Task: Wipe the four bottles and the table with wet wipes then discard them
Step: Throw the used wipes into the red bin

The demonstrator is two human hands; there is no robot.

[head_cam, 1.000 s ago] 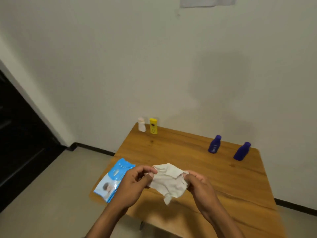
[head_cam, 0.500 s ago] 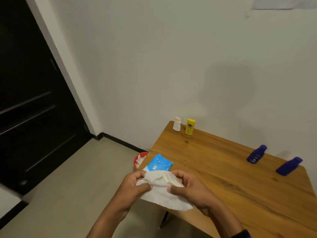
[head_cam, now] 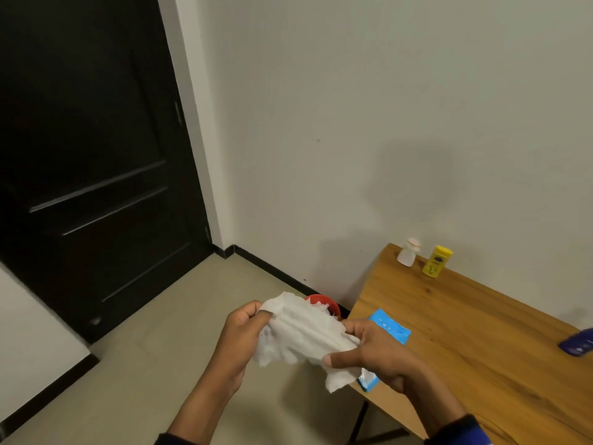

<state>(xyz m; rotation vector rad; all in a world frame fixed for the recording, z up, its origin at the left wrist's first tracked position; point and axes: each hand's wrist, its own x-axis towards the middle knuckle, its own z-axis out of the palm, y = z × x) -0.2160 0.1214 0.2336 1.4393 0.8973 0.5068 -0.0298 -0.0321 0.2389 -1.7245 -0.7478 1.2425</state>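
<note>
Wet wipe (head_cam: 308, 335), bunched and pinched by left hand (head_cam: 245, 340) and right hand (head_cam: 373, 351), looks ready for dropping into red bin (head_cam: 322, 301).

Room interior, dim even light. Wall (head_cam: 369, 107) plain off-white with a small dark speck near mid-height and a soft broad shadow to the right. Door (head_cam: 86, 155) at left, black, panelled, closed, set in a pale frame (head_cam: 189, 123). Floor (head_cam: 154, 342) of light beige tiles. Black skirting (head_cam: 272, 271) runs along the foot of the wall from the door corner toward the right; a second stretch of skirting borders a white wall section at lower left. Dark metal leg (head_cam: 359, 419) visible at lower centre, standing on the floor.
</note>
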